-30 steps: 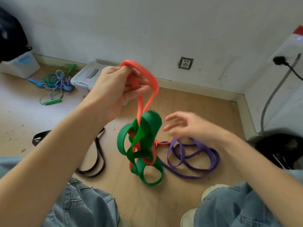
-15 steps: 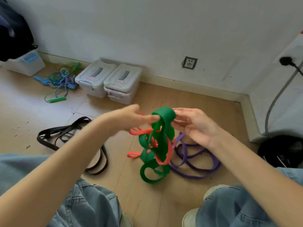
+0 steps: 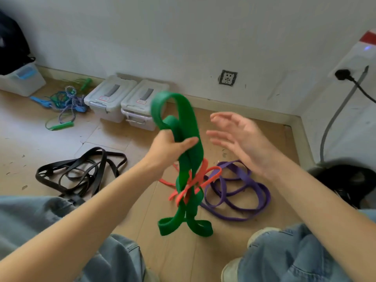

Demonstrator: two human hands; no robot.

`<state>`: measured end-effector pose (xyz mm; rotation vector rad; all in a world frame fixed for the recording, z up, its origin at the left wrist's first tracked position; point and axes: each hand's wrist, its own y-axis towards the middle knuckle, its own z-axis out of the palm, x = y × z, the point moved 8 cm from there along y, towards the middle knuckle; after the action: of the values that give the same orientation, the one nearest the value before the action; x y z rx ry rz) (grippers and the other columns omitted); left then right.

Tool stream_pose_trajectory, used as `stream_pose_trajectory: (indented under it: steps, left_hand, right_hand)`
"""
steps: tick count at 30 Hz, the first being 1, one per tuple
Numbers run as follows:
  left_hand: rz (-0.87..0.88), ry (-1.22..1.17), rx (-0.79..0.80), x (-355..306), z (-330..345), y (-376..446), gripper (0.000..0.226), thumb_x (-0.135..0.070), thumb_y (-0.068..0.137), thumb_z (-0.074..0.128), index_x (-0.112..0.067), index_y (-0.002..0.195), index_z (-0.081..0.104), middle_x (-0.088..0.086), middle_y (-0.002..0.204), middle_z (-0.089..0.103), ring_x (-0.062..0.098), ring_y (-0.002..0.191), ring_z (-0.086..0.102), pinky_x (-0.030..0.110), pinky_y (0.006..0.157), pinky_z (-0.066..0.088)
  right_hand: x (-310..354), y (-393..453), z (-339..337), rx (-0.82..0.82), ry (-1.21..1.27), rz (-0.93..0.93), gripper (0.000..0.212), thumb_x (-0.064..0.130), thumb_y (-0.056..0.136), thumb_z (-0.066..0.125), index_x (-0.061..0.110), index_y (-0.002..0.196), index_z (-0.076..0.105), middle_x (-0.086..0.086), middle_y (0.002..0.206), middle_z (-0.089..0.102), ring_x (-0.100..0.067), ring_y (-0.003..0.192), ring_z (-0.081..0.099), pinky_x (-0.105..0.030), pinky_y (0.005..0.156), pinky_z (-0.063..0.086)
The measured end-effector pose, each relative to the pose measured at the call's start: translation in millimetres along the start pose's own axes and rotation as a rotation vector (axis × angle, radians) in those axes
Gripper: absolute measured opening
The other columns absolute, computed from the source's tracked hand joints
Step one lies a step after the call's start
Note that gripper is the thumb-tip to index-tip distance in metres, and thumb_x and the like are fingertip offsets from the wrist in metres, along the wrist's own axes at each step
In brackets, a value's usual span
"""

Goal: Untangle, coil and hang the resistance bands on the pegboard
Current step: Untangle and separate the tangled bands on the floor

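Green rubber, in the form of a wide resistance band (image 3: 184, 143), is held up above the wooden floor (image 3: 36, 143) by the left hand (image 3: 165, 148), whose fingers and thumb are curled round its doubled strands just below a tall loop that rises toward 12 o'clock. From the grip the green resistance band hangs down toward 6 o'clock and ends in two small loops near the floor between the knees of a person in blue jeans (image 3: 284, 255). A thinner orange-red band (image 3: 200, 180) is seen wound through the green one below the hand, its loops sticking out toward 3 o'clock and 9 o'clock. The right hand (image 3: 242, 139) is held just beside the green band at 3 o'clock of it, apart from it, its fingers straight and spread with nothing in them. A purple band (image 3: 240, 192) lies in loose loops on the floor below the right forearm, at 4 o'clock of the tangle. A heap of black bands (image 3: 81, 169) lies on the floor at 9 o'clock of the left forearm. Two lidded plastic storage boxes (image 3: 127, 100) are set side by side against the wall at 11 o'clock, and a tangle of skipping ropes (image 3: 65, 104) with green and blue handles lies to their 9 o'clock. A wall socket (image 3: 228, 77) is seen at 1 o'clock.
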<state>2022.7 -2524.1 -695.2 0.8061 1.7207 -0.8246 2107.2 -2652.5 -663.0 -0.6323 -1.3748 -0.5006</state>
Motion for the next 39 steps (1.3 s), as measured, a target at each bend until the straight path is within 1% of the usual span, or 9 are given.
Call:
stream_pose_trajectory:
  steps: [2, 8, 15, 18, 22, 28, 31, 34, 39]
  left_hand:
    - [-0.078, -0.192, -0.050, -4.0, -12.8, 2.0, 0.007, -0.015, 0.087, 0.063, -0.008, 0.086, 0.061, 0.012, 0.092, 0.070, 0.016, 0.072, 0.067, 0.027, 0.064, 0.058]
    - [-0.041, -0.381, -0.011, -33.6, -18.0, -4.2, 0.014, -0.014, 0.088, 0.060, -0.004, 0.098, 0.061, 0.007, 0.091, 0.071, 0.015, 0.077, 0.070, 0.025, 0.067, 0.058]
    - [-0.237, -0.821, -0.147, -38.4, -58.1, 4.5, 0.004, -0.012, 0.088, 0.059, -0.009, 0.086, 0.059, 0.002, 0.061, 0.069, 0.011, 0.054, 0.066, 0.021, 0.050, 0.054]
    - [-0.345, -1.088, -0.089, -41.7, -55.2, -0.1, 0.007, -0.013, 0.088, 0.059, -0.006, 0.089, 0.059, 0.008, 0.059, 0.068, 0.014, 0.048, 0.066, 0.020, 0.042, 0.050]
    - [-0.341, -1.036, 0.077, -53.5, -22.5, -9.6, 0.011, -0.013, 0.089, 0.057, -0.002, 0.085, 0.058, 0.012, 0.062, 0.067, 0.016, 0.047, 0.065, 0.022, 0.043, 0.052]
    - [-0.313, -1.100, 0.252, -54.7, -9.4, -6.8, 0.032, -0.026, 0.089, 0.057, -0.002, 0.109, 0.058, 0.012, 0.083, 0.069, 0.017, 0.063, 0.070, 0.019, 0.051, 0.054]
    - [-0.038, -0.369, 0.370, -38.1, -8.1, -5.3, 0.051, -0.032, 0.089, 0.057, -0.011, 0.134, 0.043, -0.002, 0.122, 0.056, 0.012, 0.098, 0.063, 0.010, 0.077, 0.049]
    - [-0.076, 0.087, 0.785, 21.3, 49.6, -38.5, 0.041, -0.027, 0.081, 0.068, -0.006, 0.114, 0.058, 0.003, 0.105, 0.066, 0.015, 0.093, 0.063, 0.032, 0.089, 0.051]
    - [-0.086, 0.093, 0.505, 43.7, 57.7, -28.9, 0.013, -0.015, 0.087, 0.063, -0.012, 0.075, 0.067, -0.008, 0.065, 0.067, 0.004, 0.063, 0.062, 0.022, 0.068, 0.054]
  right_hand:
    - [-24.1, -4.7, 14.4, 0.080, -0.411, 0.122, 0.051, 0.054, 0.071, 0.069, 0.027, 0.112, 0.055, 0.008, 0.113, 0.060, -0.011, 0.101, 0.063, -0.030, 0.082, 0.053]
    - [-34.8, -4.9, 30.4, 0.010, -0.425, 0.098, 0.022, 0.016, 0.078, 0.072, 0.022, 0.095, 0.057, 0.002, 0.098, 0.058, -0.011, 0.064, 0.068, -0.025, 0.057, 0.055]
    - [-23.8, -3.6, -8.0, -0.153, -0.817, -0.003, 0.019, 0.005, 0.083, 0.057, 0.020, 0.083, 0.068, 0.005, 0.091, 0.049, -0.009, 0.077, 0.052, 0.000, 0.056, 0.039]
    - [-48.7, -4.8, -7.6, 0.028, -1.152, 0.139, 0.027, 0.018, 0.085, 0.062, 0.020, 0.112, 0.063, -0.005, 0.126, 0.038, -0.018, 0.108, 0.047, -0.011, 0.081, 0.041]
    - [-45.4, -6.3, 37.6, 0.265, -0.940, 0.011, 0.071, 0.041, 0.070, 0.074, 0.028, 0.133, 0.043, 0.002, 0.144, 0.024, -0.025, 0.133, 0.026, -0.044, 0.106, 0.035]
    - [-41.4, -4.7, 45.7, 0.128, -0.633, -0.050, 0.008, 0.015, 0.088, 0.061, 0.011, 0.086, 0.067, -0.001, 0.083, 0.068, -0.013, 0.078, 0.064, -0.025, 0.073, 0.051]
    - [-32.2, 0.2, 30.3, -0.062, -0.251, 0.075, 0.021, 0.009, 0.091, 0.054, 0.013, 0.072, 0.062, -0.003, 0.065, 0.068, -0.014, 0.057, 0.061, -0.024, 0.053, 0.047]
    - [9.0, 5.6, 25.1, -0.068, -0.014, -0.036, 0.020, 0.003, 0.093, 0.046, 0.009, 0.080, 0.060, -0.003, 0.058, 0.067, -0.015, 0.053, 0.062, -0.025, 0.047, 0.041]
    - [21.5, 2.9, 22.7, 0.093, 0.063, -0.012, 0.009, 0.010, 0.089, 0.057, 0.007, 0.091, 0.065, -0.006, 0.080, 0.071, -0.014, 0.071, 0.068, -0.023, 0.054, 0.053]
